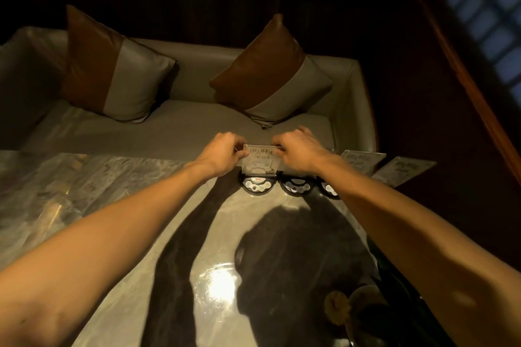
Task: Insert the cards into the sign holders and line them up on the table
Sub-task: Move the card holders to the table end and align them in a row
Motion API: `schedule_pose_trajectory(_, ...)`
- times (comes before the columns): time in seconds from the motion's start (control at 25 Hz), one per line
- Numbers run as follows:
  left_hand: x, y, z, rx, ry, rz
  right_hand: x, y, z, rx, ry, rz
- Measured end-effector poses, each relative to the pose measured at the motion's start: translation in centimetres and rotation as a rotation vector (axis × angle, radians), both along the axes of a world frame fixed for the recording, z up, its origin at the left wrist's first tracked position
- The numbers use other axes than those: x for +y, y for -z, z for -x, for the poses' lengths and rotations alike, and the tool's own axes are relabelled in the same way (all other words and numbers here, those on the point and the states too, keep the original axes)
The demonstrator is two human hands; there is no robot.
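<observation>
Head view: my left hand [222, 153] and right hand [298, 153] pinch the top corners of a card [259, 159] standing in the sign holder [257, 184]. Two filled holders [362, 162] sit right of it. Next, I judge, comes seating the card squarely.

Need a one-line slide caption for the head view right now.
Both hands, left and right, grip the upright sign holder at the table's far edge, two more holders to its right.
</observation>
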State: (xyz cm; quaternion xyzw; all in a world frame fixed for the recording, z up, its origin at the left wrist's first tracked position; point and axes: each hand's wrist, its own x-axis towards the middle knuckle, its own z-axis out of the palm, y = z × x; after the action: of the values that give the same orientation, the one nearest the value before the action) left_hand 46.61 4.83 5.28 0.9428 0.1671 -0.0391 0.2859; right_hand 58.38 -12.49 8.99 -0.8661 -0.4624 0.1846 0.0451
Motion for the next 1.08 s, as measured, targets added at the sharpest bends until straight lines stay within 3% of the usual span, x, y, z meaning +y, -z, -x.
schedule_pose_trajectory(1.08, 0.35, 0.26, -0.46, 0.033, 0.015, 0.039, 0.11, -0.31, 0.1, -0.019, 0.009, 0.018)
